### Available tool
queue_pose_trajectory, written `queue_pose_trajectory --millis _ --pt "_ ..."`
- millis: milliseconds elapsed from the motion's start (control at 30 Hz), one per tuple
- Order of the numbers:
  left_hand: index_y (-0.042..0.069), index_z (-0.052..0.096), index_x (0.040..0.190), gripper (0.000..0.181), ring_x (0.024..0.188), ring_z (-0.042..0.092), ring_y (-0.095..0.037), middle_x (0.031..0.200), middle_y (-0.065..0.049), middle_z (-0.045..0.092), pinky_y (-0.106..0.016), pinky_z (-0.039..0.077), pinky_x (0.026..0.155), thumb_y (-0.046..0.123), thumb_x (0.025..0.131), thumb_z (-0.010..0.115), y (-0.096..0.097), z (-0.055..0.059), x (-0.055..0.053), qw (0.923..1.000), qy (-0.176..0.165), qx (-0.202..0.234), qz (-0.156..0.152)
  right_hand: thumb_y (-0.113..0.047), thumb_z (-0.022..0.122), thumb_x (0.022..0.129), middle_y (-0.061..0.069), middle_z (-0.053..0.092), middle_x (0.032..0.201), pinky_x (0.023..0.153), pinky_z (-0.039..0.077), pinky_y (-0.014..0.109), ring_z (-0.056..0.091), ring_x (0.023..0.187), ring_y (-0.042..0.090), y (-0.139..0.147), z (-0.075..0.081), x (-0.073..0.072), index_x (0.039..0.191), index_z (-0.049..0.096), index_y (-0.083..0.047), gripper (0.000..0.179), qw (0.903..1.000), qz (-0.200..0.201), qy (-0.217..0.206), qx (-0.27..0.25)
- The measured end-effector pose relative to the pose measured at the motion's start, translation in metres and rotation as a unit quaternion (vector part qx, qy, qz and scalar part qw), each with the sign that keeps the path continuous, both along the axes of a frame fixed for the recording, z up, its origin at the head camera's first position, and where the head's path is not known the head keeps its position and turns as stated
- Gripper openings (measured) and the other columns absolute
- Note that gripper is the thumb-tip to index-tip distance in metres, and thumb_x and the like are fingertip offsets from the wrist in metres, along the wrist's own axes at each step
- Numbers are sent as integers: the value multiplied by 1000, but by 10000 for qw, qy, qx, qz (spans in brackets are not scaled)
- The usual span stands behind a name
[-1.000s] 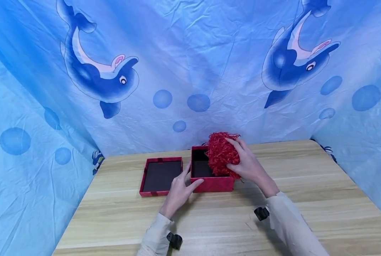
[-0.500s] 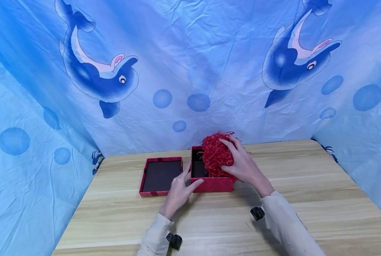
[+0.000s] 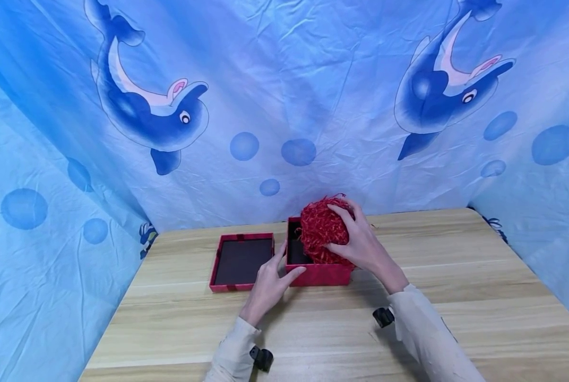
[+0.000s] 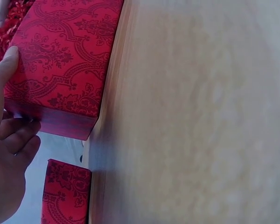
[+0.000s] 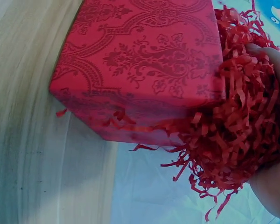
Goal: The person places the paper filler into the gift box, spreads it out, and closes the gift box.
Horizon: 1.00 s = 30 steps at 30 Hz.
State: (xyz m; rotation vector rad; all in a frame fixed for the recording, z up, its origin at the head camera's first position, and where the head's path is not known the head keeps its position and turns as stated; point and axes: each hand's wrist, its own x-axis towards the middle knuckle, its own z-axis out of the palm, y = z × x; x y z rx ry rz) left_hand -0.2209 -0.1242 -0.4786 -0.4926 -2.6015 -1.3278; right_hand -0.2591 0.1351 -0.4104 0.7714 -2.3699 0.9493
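A red patterned box (image 3: 319,275) with a black inside stands uncovered in the middle of the table. My left hand (image 3: 268,280) holds its front left corner, thumb on the front wall and fingers along the left side; the left wrist view shows this grip on the red box (image 4: 65,56) up close. My right hand (image 3: 364,245) grips a big bunch of red shredded paper (image 3: 324,229) at the box's opening. In the right wrist view, loose strands of the shredded paper (image 5: 242,112) hang over the box's side. The bunch hides the right part of the inside.
The red lid (image 3: 234,288) lies with its black inside up, just left of the box. Under everything is a wooden table (image 3: 332,339). Blue dolphin-print cloth (image 3: 275,106) hangs close behind the table and along both sides.
My right hand has moved left with the shredded paper, which now covers more of the box's opening. My left hand keeps its place on the corner.
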Motion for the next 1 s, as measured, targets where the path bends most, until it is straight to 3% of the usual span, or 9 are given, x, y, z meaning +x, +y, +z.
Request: queue_pose_trajectory --millis 400,633,867,1000 --pt "14 31 164 88 136 52 -30 154 -17 47 -52 43 110 51 96 71 0 1 -1 9999 67 -76 84 -24 86 83 23 42 152 104 37 71 38 141 43 -2 10 10 146 54 -9 73 9991 -162 218 334" --pt "15 30 164 88 136 52 -29 153 -18 49 -52 43 111 53 96 70 0 1 0 9999 42 -102 58 -32 81 85 23 39 156 109 25 73 34 142 45 1 10 19 149 52 -10 74 9967 -443 -439 511" --pt "16 29 165 88 135 53 -30 154 -17 47 -52 43 111 53 96 70 0 1 0 10000 22 -74 25 -34 79 87 23 38 156 106 37 71 36 142 46 2 7 23 153 47 -10 77 9909 -484 -1119 563" --pt "14 30 164 87 133 55 -29 153 -17 48 -52 43 110 50 96 71 0 0 -1 9999 107 -118 50 -35 79 85 21 35 158 106 37 71 34 145 44 3 6 24 155 45 -13 81 9900 -407 -1284 421"
